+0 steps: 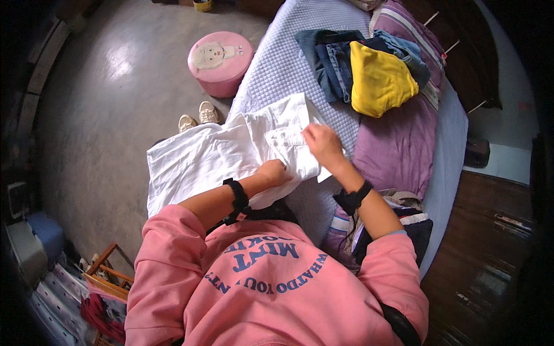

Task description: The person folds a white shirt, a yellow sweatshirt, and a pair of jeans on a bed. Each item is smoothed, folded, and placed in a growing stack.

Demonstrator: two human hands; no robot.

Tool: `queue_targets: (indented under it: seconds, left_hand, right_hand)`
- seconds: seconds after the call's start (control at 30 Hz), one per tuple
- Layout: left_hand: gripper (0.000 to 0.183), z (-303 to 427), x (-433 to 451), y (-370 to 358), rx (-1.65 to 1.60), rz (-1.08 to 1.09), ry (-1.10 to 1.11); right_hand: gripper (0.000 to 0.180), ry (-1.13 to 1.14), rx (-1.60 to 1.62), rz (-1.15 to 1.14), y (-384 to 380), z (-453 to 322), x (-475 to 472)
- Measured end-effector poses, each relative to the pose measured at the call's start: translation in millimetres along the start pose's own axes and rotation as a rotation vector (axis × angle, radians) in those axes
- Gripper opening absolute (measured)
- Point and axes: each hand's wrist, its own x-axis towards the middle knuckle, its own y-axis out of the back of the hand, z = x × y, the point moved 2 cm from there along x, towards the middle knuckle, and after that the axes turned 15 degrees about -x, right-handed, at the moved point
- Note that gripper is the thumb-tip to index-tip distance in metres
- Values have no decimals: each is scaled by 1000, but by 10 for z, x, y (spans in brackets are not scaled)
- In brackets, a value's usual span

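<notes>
A white cloth garment (207,160) lies spread across my lap and over the edge of the quilted bed pad (277,69). Its fabric is creased, and a stitched flap or pocket shows near its right end. My left hand (275,173) is curled into the cloth near its lower middle. Farther right, my right hand (322,145) pinches the garment beside the stitched part, its fingertips slightly blurred. Each wrist wears a black strap. My legs are mostly hidden under the garment.
Folded jeans (333,71) and a yellow garment (381,80) are stacked on the bed. A purple blanket (394,151) runs behind them. More clothes (415,233) lie by my right elbow. A pink round stool (220,65) stands on the floor, and a wooden frame (108,277) is at lower left.
</notes>
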Motion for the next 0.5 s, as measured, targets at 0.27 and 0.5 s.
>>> queue_targets:
  seconds: [0.27, 0.5]
  left_hand:
    - [41, 259, -379, 76, 535, 72, -304]
    - [68, 331, -97, 124, 93, -74, -238]
  right_hand:
    - [27, -146, 457, 84, -591, 106, -494]
    - [80, -754, 629, -414, -491, 888, -304]
